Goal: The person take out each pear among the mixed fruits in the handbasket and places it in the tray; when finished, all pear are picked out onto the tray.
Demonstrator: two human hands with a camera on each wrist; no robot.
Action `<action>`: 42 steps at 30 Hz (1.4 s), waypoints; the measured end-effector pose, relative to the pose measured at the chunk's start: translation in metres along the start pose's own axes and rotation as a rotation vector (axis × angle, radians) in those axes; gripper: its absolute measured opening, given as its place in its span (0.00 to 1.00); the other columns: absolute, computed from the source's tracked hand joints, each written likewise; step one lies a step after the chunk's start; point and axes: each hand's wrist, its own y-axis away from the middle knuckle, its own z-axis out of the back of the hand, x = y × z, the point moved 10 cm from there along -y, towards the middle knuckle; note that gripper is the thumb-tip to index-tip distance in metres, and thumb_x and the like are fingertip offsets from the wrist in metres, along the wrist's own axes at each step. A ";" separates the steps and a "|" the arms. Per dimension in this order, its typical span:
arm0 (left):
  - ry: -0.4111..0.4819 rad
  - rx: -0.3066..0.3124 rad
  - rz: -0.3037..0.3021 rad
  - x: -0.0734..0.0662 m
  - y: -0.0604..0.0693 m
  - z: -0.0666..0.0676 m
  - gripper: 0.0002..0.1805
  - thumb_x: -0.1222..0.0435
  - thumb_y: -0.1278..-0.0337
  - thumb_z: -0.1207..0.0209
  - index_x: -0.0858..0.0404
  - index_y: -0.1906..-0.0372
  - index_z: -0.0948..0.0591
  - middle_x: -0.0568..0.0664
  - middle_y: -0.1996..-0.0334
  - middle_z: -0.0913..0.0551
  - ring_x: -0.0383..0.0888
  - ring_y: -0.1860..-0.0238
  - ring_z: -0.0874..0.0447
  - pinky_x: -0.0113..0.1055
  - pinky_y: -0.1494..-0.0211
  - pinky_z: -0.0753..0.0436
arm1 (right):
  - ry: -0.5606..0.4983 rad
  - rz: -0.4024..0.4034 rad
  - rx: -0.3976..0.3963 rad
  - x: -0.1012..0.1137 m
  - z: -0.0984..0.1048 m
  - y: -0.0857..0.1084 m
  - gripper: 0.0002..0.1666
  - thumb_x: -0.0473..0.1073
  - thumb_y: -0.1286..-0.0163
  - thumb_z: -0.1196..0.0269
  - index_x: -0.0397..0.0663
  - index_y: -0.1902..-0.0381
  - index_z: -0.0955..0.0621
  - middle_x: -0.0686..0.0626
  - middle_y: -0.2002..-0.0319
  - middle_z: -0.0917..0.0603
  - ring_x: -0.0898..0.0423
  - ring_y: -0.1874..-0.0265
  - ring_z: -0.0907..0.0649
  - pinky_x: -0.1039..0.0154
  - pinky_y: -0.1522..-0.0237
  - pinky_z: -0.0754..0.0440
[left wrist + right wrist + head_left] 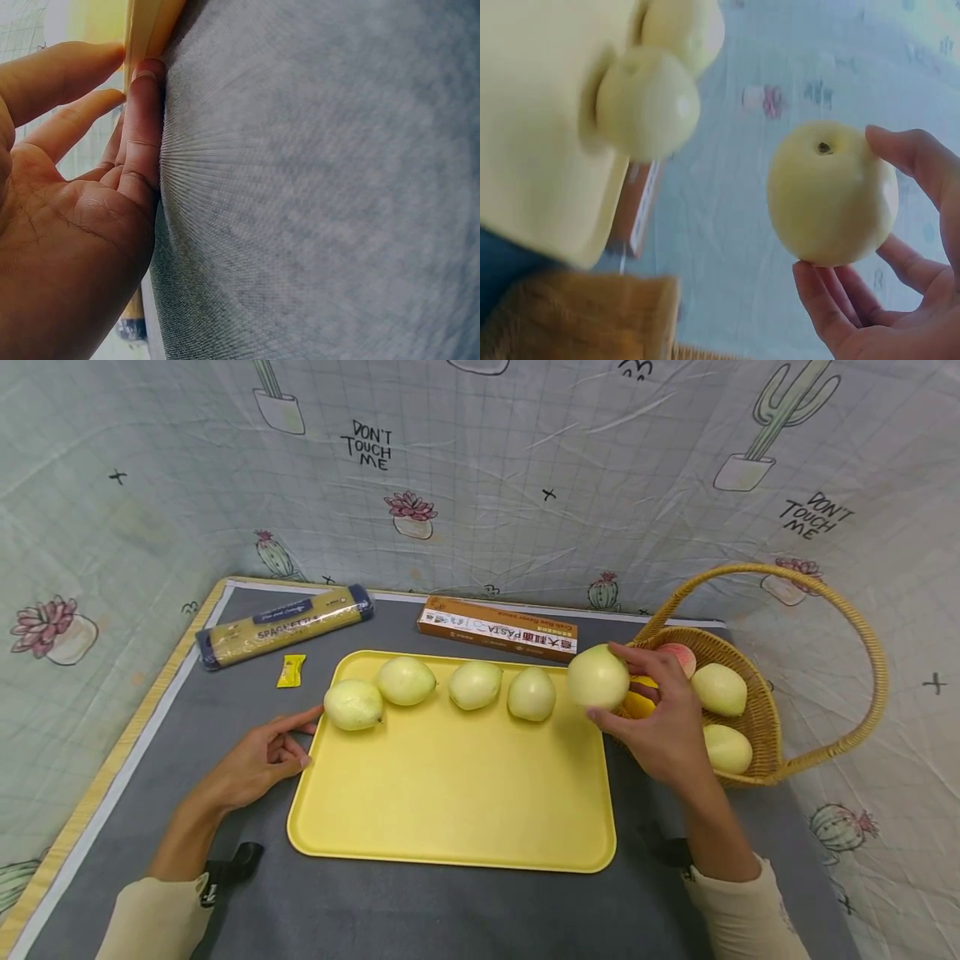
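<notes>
As your head camera looks down, your right hand (pixel 663 714) holds a pale pear-like fruit (pixel 597 678) between thumb and fingertips, at the far right corner of the yellow tray (pixel 450 793), just beside the wicker basket (pixel 768 727). Your left hand (pixel 255 760) rests at the tray's left edge, index finger stretched to the rim, thumb touching it nearer to you, with a narrow gap between them. Four more pale fruits (pixel 475 685) lie along the tray's far side, the two leftmost close together. You have a reddish peach (pixel 677 657), a yellow fruit partly hidden by your fingers, and further pale fruits in the basket; beyond the tray lie a spaghetti packet (pixel 285 627), a pasta box (pixel 498 628) and a small yellow wrapper (pixel 291 671). From your left wrist, your fingertips meet the tray's outer edge, one finger lying along the grey cloth (pixel 322 187). From your right wrist, the held fruit shows a dark hollow toward you, with your fingers set around its side and underside, clear of the tray; two fruits on the tray sit to its left, and the blurred basket's edge is below.
</notes>
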 end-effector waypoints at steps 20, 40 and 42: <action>0.013 -0.002 0.028 0.003 0.000 -0.001 0.41 0.77 0.31 0.37 0.67 0.17 0.38 0.67 0.38 0.26 0.39 0.60 0.15 0.28 0.58 0.16 | -0.247 0.088 0.129 0.054 -0.099 0.005 0.48 0.35 0.49 0.15 0.58 0.29 0.19 0.48 0.34 0.24 0.53 0.36 0.22 0.48 0.36 0.16; -0.006 -0.011 -0.014 0.000 0.000 0.000 0.41 0.78 0.32 0.36 0.69 0.17 0.38 0.67 0.39 0.25 0.39 0.62 0.15 0.28 0.60 0.16 | -0.365 0.132 0.355 0.092 -0.210 0.029 0.47 0.38 0.48 0.15 0.58 0.29 0.19 0.52 0.38 0.22 0.56 0.35 0.23 0.59 0.39 0.15; -0.003 -0.010 -0.012 0.000 -0.001 0.000 0.41 0.77 0.31 0.36 0.68 0.17 0.37 0.67 0.39 0.25 0.39 0.62 0.15 0.28 0.60 0.16 | -0.373 0.127 0.393 0.094 -0.223 0.033 0.47 0.38 0.48 0.15 0.57 0.29 0.20 0.52 0.37 0.22 0.57 0.35 0.23 0.60 0.38 0.15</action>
